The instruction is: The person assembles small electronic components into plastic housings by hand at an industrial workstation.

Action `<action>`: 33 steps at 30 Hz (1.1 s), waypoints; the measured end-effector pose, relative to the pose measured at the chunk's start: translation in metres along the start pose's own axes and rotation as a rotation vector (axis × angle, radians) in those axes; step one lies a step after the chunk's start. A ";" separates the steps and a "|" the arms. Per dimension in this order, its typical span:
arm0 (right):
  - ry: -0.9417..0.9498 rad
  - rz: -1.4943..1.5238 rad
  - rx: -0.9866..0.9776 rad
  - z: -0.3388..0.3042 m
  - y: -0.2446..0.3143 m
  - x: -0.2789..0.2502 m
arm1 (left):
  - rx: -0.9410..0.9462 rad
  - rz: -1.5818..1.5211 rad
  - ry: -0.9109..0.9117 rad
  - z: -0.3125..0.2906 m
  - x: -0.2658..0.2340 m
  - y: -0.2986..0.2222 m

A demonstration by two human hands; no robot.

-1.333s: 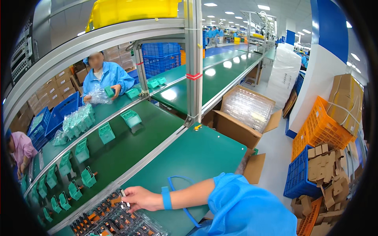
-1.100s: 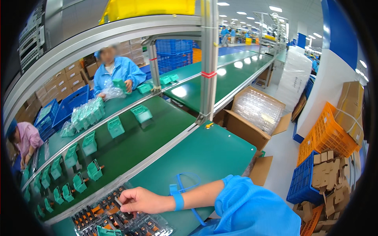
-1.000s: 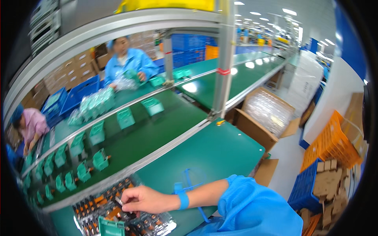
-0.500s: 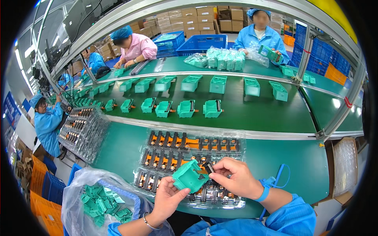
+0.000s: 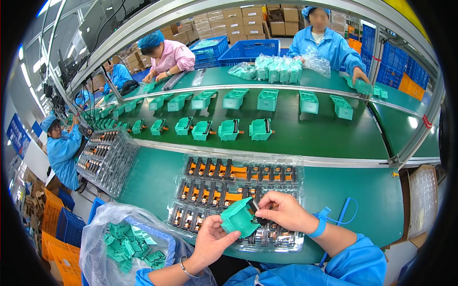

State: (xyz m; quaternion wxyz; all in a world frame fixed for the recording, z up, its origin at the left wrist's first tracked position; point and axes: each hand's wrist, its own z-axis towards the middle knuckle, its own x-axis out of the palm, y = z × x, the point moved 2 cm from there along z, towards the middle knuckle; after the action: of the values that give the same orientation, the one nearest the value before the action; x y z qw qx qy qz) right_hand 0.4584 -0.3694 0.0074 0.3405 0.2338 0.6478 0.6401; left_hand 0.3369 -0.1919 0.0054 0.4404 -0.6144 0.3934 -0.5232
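Note:
My left hand [image 5: 214,238] holds a green plastic housing [image 5: 237,220], thumb along its near side and fingers beneath. My right hand [image 5: 285,214] pinches a black part with a shiny strip [image 5: 253,205] between thumb and fingertips, at the housing's right edge. How far the part sits inside the housing is hidden by the fingers. Below both hands lies a clear plastic tray [image 5: 299,187] holding rows of black and orange parts [image 5: 210,170]. A blue wrist strap [image 5: 320,225] circles my right wrist.
A bag-lined bin [image 5: 173,248] of green pieces [image 5: 126,240] stands at lower left, behind it stacked clear trays [image 5: 107,157]. Across the bench, a conveyor [image 5: 310,138] carries two rows of green housings [image 5: 260,129]. Metal frame posts rise there. Several co-workers sit or stand beyond and at left.
The black part, earlier apart from the housing's opening, is now up against its right edge. My left hand has turned the housing. The far co-worker has set a green piece down at right.

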 end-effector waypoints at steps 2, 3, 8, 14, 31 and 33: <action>-0.020 -0.072 -0.076 -0.001 0.001 0.001 | 0.043 -0.011 0.032 0.000 0.003 0.001; -0.007 0.060 -0.011 -0.002 0.002 0.003 | 0.040 -0.009 0.029 -0.001 0.003 0.001; 0.090 0.124 0.099 0.000 0.005 0.004 | 0.045 0.084 0.016 -0.005 0.003 -0.003; 0.062 0.078 0.066 -0.002 0.008 0.003 | 0.020 0.029 0.030 -0.004 0.009 -0.009; -0.613 0.047 0.156 0.107 -0.035 -0.183 | 0.430 0.309 -0.399 -0.067 -0.068 -0.076; -0.609 0.076 0.267 0.129 -0.056 -0.185 | 0.414 0.401 -0.638 -0.106 -0.103 -0.086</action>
State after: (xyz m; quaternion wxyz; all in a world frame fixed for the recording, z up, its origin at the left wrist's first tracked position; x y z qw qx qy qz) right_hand 0.6828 -0.4238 -0.0147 0.4607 0.4810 0.5851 0.4627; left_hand 0.2192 -0.0824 0.0638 0.7471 -0.5553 0.2359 -0.2791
